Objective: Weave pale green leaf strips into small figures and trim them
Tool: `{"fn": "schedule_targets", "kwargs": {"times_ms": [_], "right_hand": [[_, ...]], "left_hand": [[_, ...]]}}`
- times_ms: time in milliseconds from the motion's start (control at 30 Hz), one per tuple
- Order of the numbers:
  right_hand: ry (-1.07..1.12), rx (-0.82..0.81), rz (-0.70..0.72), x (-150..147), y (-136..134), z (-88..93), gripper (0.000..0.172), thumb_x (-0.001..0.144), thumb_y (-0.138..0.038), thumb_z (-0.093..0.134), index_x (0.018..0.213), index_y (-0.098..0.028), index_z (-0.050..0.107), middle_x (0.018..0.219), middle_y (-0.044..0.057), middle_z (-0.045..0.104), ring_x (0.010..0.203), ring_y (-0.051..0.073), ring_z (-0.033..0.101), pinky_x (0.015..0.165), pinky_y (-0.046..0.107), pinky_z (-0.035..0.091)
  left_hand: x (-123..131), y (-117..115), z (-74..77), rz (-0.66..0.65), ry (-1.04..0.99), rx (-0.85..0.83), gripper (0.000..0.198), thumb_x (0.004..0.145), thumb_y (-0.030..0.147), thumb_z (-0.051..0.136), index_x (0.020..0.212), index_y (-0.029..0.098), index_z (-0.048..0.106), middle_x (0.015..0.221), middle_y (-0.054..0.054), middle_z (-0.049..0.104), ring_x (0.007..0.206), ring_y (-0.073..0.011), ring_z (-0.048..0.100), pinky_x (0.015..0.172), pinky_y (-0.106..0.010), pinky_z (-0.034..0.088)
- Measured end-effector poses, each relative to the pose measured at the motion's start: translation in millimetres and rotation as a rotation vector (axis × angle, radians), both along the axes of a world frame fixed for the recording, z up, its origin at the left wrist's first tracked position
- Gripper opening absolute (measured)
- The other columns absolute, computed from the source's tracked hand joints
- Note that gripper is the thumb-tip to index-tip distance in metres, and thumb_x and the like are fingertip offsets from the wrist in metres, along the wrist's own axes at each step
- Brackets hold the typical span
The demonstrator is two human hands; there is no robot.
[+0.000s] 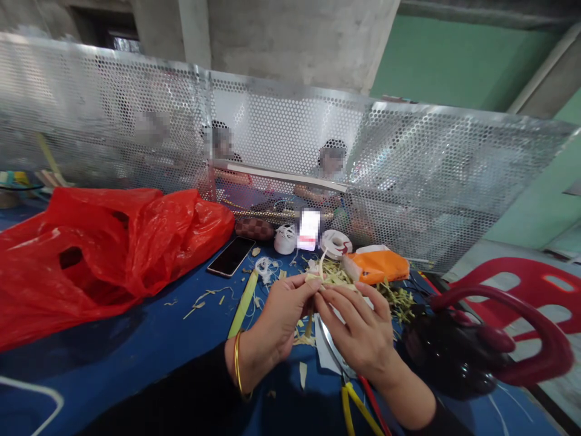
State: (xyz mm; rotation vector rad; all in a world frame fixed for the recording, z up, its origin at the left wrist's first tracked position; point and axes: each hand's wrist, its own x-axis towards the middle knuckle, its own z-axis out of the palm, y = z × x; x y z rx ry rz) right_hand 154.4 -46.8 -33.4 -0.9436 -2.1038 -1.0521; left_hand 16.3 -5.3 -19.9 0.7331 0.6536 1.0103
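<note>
My left hand [284,309], with a gold bangle at its wrist, and my right hand [356,327] meet over the blue table. Both sets of fingertips pinch a narrow pale-green leaf strip [322,264], one end of which sticks up; the fingers hide part of it. Below the right hand lies a tool with yellow handles [356,409], and a red handle [374,404] shows beside it. A wider green leaf strip [245,303] rests left of my left hand. Leaf scraps [303,374] are scattered beneath and behind the hands.
A red plastic bag [113,242] covers the left side. A dark phone [232,256], a white string spool [285,240], a lit screen [309,229], a tape roll [336,243] and an orange packet [379,265] stand behind. At right is a dark kettle [454,351]. A perforated metal screen [281,109] separates other people.
</note>
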Motion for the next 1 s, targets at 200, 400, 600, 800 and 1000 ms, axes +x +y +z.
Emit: {"fn": "schedule_targets", "kwargs": {"times_ms": [200, 400, 600, 800, 1000], "right_hand": [[-0.033, -0.02, 0.018, 0.9, 0.0, -3.5, 0.023, 0.089, -0.008, 0.052, 0.098, -0.022, 0.068, 0.092, 0.004, 0.075, 0.092, 0.019, 0.068, 0.098, 0.042, 0.036], [0.492, -0.217, 0.067, -5.0, 3.0, 2.5, 0.01, 0.085, -0.014, 0.059, 0.083, -0.022, 0.064, 0.079, 0.002, 0.069, 0.078, 0.019, 0.064, 0.087, 0.041, 0.043], [1.033, -0.677, 0.143, -2.3, 6.7, 11.3, 0.019, 0.085, -0.025, 0.059, 0.067, -0.02, 0.058, 0.065, -0.001, 0.059, 0.064, 0.015, 0.055, 0.06, 0.027, 0.045], [1.178, -0.758, 0.138, -3.4, 8.3, 8.4, 0.024, 0.083, -0.028, 0.06, 0.062, -0.019, 0.054, 0.057, -0.004, 0.051, 0.055, 0.012, 0.046, 0.052, 0.023, 0.039], [1.106, -0.786, 0.093, -3.7, 9.2, 8.8, 0.024, 0.087, -0.031, 0.056, 0.066, -0.02, 0.051, 0.056, -0.004, 0.053, 0.05, 0.012, 0.049, 0.047, 0.022, 0.04]], "left_hand": [[3.0, -2.9, -3.5, -0.016, 0.043, 0.067, 0.023, 0.062, 0.03, 0.08, 0.07, 0.011, 0.072, 0.064, -0.002, 0.066, 0.062, -0.0101, 0.056, 0.063, -0.02, 0.044], [-0.4, -1.2, -0.5, -0.037, 0.135, 0.163, 0.022, 0.068, 0.032, 0.076, 0.077, 0.011, 0.075, 0.07, -0.004, 0.07, 0.063, -0.0123, 0.06, 0.067, -0.025, 0.048], [-3.2, 2.0, 1.7, -0.078, 0.237, 0.177, 0.022, 0.068, 0.029, 0.075, 0.082, 0.013, 0.076, 0.071, -0.007, 0.073, 0.064, -0.0149, 0.065, 0.067, -0.026, 0.051], [-3.9, 2.3, 2.2, -0.118, 0.241, 0.212, 0.022, 0.068, 0.029, 0.075, 0.082, 0.013, 0.077, 0.07, -0.006, 0.071, 0.064, -0.014, 0.064, 0.069, -0.026, 0.051], [-3.9, 2.7, 2.5, -0.04, 0.283, 0.209, 0.017, 0.067, 0.026, 0.076, 0.077, 0.013, 0.075, 0.066, -0.003, 0.067, 0.059, -0.0106, 0.058, 0.063, -0.023, 0.049]]}}
